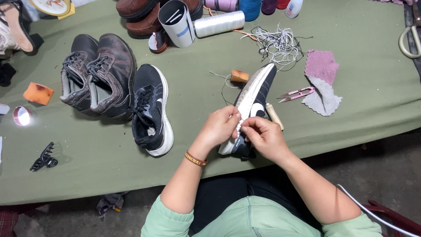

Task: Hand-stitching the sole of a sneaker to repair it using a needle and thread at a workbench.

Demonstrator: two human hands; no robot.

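A black sneaker with a white sole (254, 94) lies on its side near the front edge of the green-covered table (87, 166), toe pointing away. My left hand (219, 127) grips the sole edge near the heel, fingertips pinched against it. My right hand (263, 136) holds the heel from the other side, fingers pinched close to the left fingertips; a thin white thread (226, 83) runs from the shoe toward an orange stub (239, 76). A wooden-handled tool (274, 116) lies just right of the shoe. The matching black sneaker (151, 109) stands upright to the left.
A pair of dark brown shoes (96, 74) sits left of the sneaker. Pink thread snips (296, 93), pink and grey cloth pieces (322, 81), tangled cord (278, 44), thread spools (219, 23), a tube container (176, 23), brown leather shoes (140, 17), an orange sponge (38, 93), a hair claw (44, 158).
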